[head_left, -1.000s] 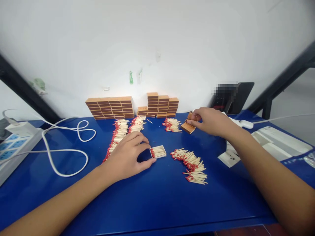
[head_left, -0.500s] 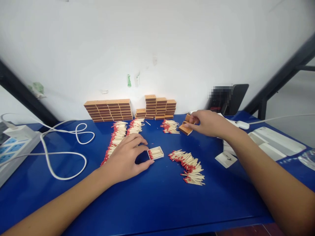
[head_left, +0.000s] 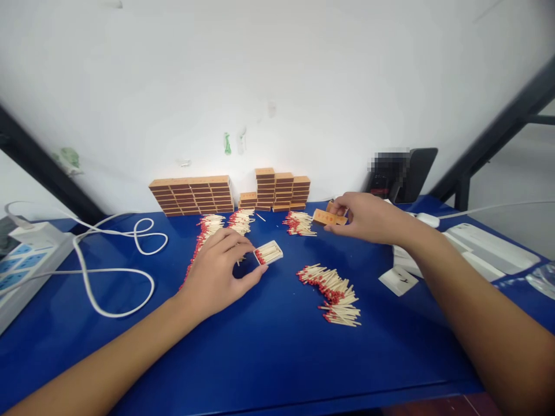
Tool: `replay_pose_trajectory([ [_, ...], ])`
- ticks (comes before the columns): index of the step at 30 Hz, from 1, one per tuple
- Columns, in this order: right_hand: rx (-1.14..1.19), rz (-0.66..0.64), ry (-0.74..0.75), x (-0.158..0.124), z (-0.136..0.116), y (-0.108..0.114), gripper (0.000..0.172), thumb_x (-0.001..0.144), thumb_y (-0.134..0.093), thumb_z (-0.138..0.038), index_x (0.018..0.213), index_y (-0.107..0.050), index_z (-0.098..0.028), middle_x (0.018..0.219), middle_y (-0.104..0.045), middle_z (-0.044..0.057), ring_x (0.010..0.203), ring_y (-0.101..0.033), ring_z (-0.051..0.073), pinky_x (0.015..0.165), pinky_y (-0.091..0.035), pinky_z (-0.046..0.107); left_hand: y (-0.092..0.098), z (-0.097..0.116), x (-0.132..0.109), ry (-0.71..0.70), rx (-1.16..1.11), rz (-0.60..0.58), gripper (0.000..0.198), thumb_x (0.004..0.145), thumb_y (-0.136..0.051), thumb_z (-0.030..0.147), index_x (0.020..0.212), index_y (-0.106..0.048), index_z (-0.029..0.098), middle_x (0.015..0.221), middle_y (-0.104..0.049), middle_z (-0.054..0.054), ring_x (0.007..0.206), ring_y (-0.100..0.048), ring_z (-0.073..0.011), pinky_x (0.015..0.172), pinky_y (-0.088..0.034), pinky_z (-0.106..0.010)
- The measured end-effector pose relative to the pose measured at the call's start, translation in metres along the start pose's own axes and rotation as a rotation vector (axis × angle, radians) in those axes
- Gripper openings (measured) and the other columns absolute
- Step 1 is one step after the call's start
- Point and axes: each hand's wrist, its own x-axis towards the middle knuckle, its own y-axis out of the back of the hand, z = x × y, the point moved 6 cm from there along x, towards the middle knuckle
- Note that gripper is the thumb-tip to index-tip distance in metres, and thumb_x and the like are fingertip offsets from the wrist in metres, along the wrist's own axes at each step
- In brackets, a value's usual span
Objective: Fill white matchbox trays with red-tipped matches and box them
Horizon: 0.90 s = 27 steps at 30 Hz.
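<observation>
My left hand [head_left: 223, 271] grips a white matchbox tray [head_left: 280, 256] by its left end, thumb in front and fingers behind. Red-headed matches [head_left: 269, 252] lie side by side in that tray, which is slightly tilted. At the right, my right hand [head_left: 362, 216] pinches an orange-brown matchbox sleeve [head_left: 326, 218], its printed face turned toward me. Another brown box piece [head_left: 331, 205] shows partly behind the right fingers. Between the hands lies a small heap of loose matches [head_left: 300, 223], and a curved pile of matches [head_left: 333, 292] spreads nearer to me.
Stacked matchboxes [head_left: 191, 195] stand against the wall, with shorter stacks [head_left: 282, 192] beside them. More matches [head_left: 211, 225] lie behind my left hand. A power strip [head_left: 26, 263] and white cable [head_left: 108, 315] are at left; a black device [head_left: 414, 173] and white packaging [head_left: 489, 248] are at right.
My left hand has lifted the filled tray a little, up and to the left, tilting it. My right hand has raised the matchbox sleeve and turned its printed face toward me.
</observation>
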Motion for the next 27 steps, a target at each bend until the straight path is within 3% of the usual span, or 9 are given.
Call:
replay_pose_trajectory([
  [4, 0.241, -0.066, 0.122, -0.011, -0.044, -0.001, 0.037, 0.08, -0.078, -0.051, 0.102, -0.07, -0.022, 0.074, -0.07, 0.001, 0.065, -0.062, 0.019, 0.062, -0.043, 0.032, 0.006, -0.004, 0.0, 0.048, 0.044, 0.09, 0.022, 0.093, -0.079, 0.038, 0.103, -0.076, 0.018, 0.101, -0.077, -0.009, 0.1, -0.067, -0.0266, 0.094, -0.06, -0.049],
  [8, 0.319, -0.103, 0.266, -0.021, -0.078, -0.014, 0.031, 0.084, -0.079, -0.045, 0.103, -0.071, -0.022, 0.071, -0.068, -0.001, 0.062, -0.06, 0.016, 0.059, -0.042, 0.03, 0.005, -0.005, 0.0, 0.05, 0.031, 0.09, 0.023, 0.093, -0.079, 0.038, 0.104, -0.076, 0.018, 0.102, -0.078, -0.009, 0.1, -0.068, -0.0267, 0.095, -0.06, -0.05],
  [21, 0.453, 0.017, 0.324, -0.016, -0.074, -0.02, 0.034, 0.087, -0.082, -0.039, 0.116, -0.073, -0.023, 0.08, -0.068, -0.002, 0.066, -0.062, 0.016, 0.066, -0.048, 0.032, 0.002, -0.006, 0.001, -0.005, -0.052, 0.024, 0.026, 0.094, -0.08, 0.035, 0.114, -0.077, 0.019, 0.11, -0.078, -0.009, 0.106, -0.068, -0.0266, 0.096, -0.06, -0.047],
  [27, 0.554, 0.026, 0.272, -0.009, -0.068, -0.029, 0.035, 0.083, -0.085, -0.038, 0.114, -0.075, -0.024, 0.083, -0.071, 0.0, 0.069, -0.063, 0.017, 0.067, -0.048, 0.033, 0.003, -0.016, 0.0, 0.078, -0.097, 0.018, 0.033, 0.094, -0.08, 0.039, 0.12, -0.077, 0.019, 0.116, -0.079, -0.01, 0.111, -0.067, -0.0273, 0.099, -0.06, -0.048],
])
